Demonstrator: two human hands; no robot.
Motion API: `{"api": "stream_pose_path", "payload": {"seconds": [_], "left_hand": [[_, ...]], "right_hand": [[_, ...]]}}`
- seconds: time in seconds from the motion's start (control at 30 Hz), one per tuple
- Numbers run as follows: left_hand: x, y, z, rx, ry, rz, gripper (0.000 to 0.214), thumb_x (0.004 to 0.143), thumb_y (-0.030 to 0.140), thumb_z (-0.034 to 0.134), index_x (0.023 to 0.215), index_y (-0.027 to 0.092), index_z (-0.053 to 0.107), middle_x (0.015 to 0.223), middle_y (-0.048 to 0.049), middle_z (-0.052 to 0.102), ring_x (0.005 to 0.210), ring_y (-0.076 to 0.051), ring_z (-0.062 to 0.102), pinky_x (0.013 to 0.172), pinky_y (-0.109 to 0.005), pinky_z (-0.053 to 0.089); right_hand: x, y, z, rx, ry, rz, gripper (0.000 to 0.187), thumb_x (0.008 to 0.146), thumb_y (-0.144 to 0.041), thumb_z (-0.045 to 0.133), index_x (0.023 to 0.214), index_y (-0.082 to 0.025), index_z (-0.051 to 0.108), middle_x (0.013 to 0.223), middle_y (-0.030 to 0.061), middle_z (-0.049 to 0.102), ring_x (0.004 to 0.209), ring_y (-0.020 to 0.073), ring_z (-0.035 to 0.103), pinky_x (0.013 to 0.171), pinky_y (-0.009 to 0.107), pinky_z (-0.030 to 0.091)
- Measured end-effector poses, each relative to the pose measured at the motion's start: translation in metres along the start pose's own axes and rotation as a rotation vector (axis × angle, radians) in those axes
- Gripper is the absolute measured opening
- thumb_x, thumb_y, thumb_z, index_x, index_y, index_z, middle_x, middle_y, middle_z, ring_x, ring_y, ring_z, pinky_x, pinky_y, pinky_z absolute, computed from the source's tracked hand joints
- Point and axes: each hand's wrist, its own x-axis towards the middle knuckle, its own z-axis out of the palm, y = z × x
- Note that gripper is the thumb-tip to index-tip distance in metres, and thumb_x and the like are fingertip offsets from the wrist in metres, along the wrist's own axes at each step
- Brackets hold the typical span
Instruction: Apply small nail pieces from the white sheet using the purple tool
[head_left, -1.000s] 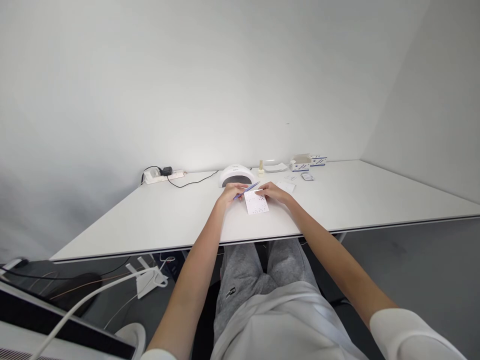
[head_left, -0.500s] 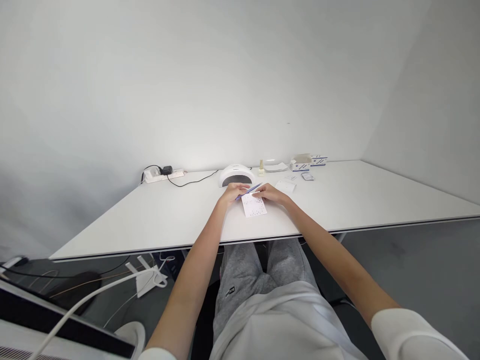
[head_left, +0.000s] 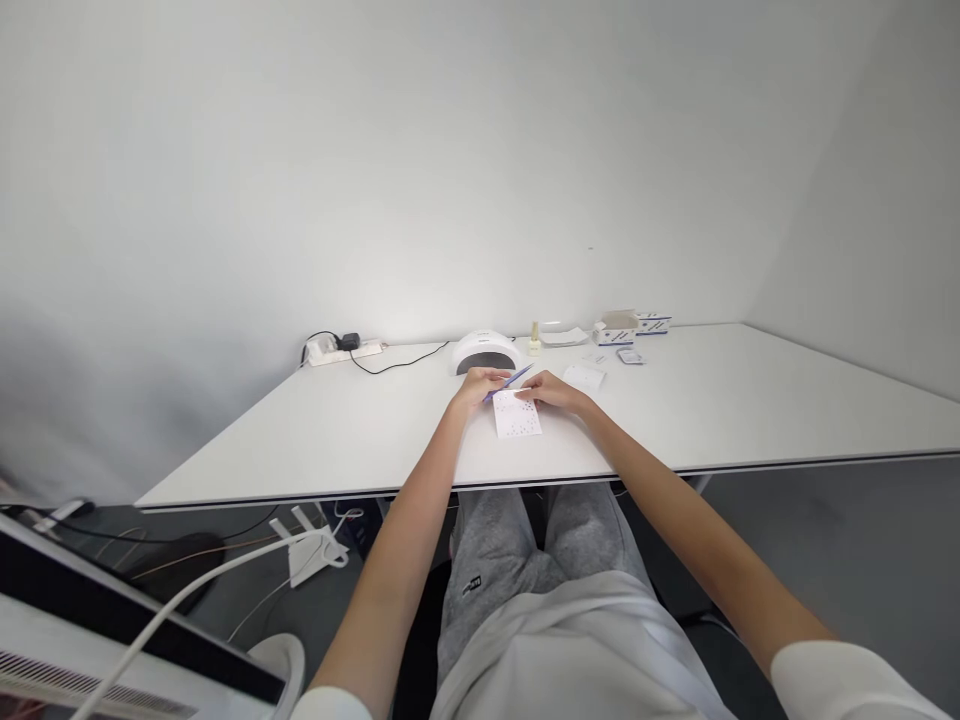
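Note:
My left hand [head_left: 478, 388] is closed around a slim purple-blue pointed tool [head_left: 517, 375], tweezers-like, whose tip points up and to the right. Below it is a small white sheet with dark dots, like a nail sticker sheet [head_left: 517, 420], tilted over the table near its front edge. My right hand [head_left: 553, 391] pinches the upper right part of this sheet, its fingertips close to the tool. Some fingers of both hands are hidden. Just behind my left hand stands a white, arched nail lamp [head_left: 486, 342] with a dark opening.
On the white table [head_left: 337, 430], a nail polish bottle [head_left: 534, 340], white sheets [head_left: 564, 338], another small sheet [head_left: 584, 377], a small packet [head_left: 630, 356] and an open box [head_left: 618, 328] stand or lie behind and right. A power strip [head_left: 345, 354] lies back left.
The whole view has shifted slightly, so things appear farther right. My hands keep nearly the same hold on the tool and sheet.

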Motion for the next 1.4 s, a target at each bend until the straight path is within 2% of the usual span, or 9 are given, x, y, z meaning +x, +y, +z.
{"api": "stream_pose_path", "payload": {"seconds": [0.3,0.53,0.73,1.07,1.4], "left_hand": [[-0.0018,0.0027,0.0046,0.003,0.043,-0.055,0.021,0.07,0.0,0.068,0.087,0.008,0.076,0.075,-0.0097,0.072,0.071,-0.016,0.064,0.076,-0.031,0.048],[-0.0038,0.0025,0.0034,0.002,0.007,-0.022,0.028,0.065,0.0,0.069,0.091,0.008,0.074,0.071,-0.008,0.071,0.072,-0.017,0.065,0.079,-0.032,0.047],[-0.0036,0.0016,0.0044,0.035,0.011,0.003,0.031,0.065,-0.001,0.065,0.094,0.01,0.07,0.065,-0.0043,0.067,0.066,-0.015,0.063,0.073,-0.03,0.047],[-0.0037,0.0022,0.0066,0.098,0.079,0.019,0.023,0.063,-0.001,0.06,0.081,0.013,0.061,0.062,-0.0012,0.063,0.062,-0.014,0.061,0.063,-0.025,0.043],[-0.0015,0.0007,0.007,0.119,0.078,0.035,0.02,0.063,-0.002,0.06,0.075,0.014,0.058,0.062,-0.0009,0.062,0.061,-0.013,0.058,0.061,-0.024,0.041]], "right_hand": [[-0.0049,-0.0062,0.0009,0.038,-0.006,0.009,0.03,0.068,-0.043,0.072,0.063,-0.013,0.068,0.057,0.002,0.057,0.055,0.0126,0.047,0.056,0.028,0.037],[-0.0039,-0.0048,-0.0001,0.027,-0.003,0.026,0.033,0.068,-0.045,0.073,0.067,-0.012,0.07,0.057,0.0015,0.057,0.055,0.0122,0.047,0.056,0.028,0.036],[-0.0033,-0.0037,-0.0007,0.011,-0.001,0.026,0.034,0.068,-0.046,0.073,0.066,-0.012,0.068,0.056,0.0006,0.055,0.055,0.0118,0.046,0.056,0.027,0.034],[-0.0055,-0.0062,-0.0004,-0.017,-0.008,0.017,0.032,0.071,-0.043,0.07,0.069,-0.011,0.07,0.06,0.0017,0.058,0.058,0.0125,0.049,0.059,0.028,0.035],[-0.0073,-0.0097,0.0011,0.038,0.001,0.003,0.042,0.071,-0.054,0.071,0.063,-0.012,0.066,0.057,0.0013,0.057,0.055,0.011,0.046,0.057,0.027,0.035]]}}
